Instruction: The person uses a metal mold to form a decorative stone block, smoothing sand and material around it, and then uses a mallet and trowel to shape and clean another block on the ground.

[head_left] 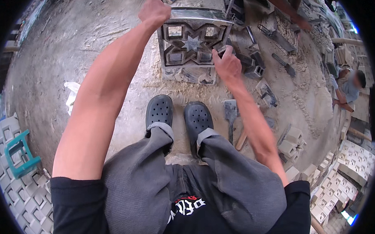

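A metal block mould [194, 13] stands on the ground in front of my feet. Its face has a star-shaped centre [191, 44] with angular cells around it, and grey dust coats it. At the far left corner of the mould, my left hand [154, 11] is closed; what its fingers grip is hidden. My right hand [228, 66] is at the mould's right side, thumb and fingers closed around a small dark block [222, 50]. A pale, rough slab [188, 75] lies under the mould's near edge.
Dark metal blocks [252, 69] lie right of the mould, with a trowel [284, 65] beyond. A flat scraper [230, 111] is by my right foot. Patterned pale blocks [334, 186] stand at right; a teal stool [21, 153] is at left. Another person [351, 88] sits far right.
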{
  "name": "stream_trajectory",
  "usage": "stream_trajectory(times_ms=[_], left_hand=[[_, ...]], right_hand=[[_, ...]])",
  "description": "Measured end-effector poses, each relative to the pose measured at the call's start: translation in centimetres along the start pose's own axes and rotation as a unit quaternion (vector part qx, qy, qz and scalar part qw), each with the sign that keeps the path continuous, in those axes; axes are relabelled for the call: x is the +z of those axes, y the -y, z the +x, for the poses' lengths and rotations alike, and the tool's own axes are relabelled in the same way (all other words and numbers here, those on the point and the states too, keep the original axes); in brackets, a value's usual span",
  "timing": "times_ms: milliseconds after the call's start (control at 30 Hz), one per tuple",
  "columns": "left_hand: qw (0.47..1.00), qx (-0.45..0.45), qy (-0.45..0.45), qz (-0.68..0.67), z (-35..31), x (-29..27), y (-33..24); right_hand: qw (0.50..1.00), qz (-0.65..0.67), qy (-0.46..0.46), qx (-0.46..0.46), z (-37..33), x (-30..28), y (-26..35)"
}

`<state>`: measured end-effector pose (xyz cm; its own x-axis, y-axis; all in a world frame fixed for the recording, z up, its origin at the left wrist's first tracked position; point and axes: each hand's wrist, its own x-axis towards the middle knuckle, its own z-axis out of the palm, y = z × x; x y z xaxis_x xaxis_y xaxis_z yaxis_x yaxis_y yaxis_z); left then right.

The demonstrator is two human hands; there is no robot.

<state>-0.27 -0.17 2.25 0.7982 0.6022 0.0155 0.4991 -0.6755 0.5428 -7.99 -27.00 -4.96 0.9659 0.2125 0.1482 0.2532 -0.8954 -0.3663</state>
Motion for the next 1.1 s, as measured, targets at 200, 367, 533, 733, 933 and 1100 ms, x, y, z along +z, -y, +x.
stream_trajectory(times_ms=[200,367,533,733,933,1100], left_hand=[[1.0,0.002,0.0,-0.018,-0.7,-0.1,-0.9],[1.0,0.014,-0.007,-0.022,0.1,0.2,-0.2],[0.999,0.026,0.026,0.013,1.5,0.7,0.6],[0.997,0.03,0.064,0.026,1.8,0.8,0.1],[0.998,0.026,0.061,-0.018,1.8,0.3,0.6],[0.998,0.032,0.052,0.013,1.2,0.1,0.0]], right_hand=[[0.999,-0.034,-0.032,0.006,-0.5,-1.1,0.4],[0.996,0.044,-0.048,0.054,-4.9,-5.1,3.2],[0.916,0.325,0.086,0.217,-7.7,-6.0,1.9],[0.619,0.662,0.269,0.325,-7.3,-3.6,4.4],[0.355,0.786,0.376,0.34,-6.0,0.6,8.4],[0.288,0.822,0.398,0.29,-5.8,3.2,9.5]])
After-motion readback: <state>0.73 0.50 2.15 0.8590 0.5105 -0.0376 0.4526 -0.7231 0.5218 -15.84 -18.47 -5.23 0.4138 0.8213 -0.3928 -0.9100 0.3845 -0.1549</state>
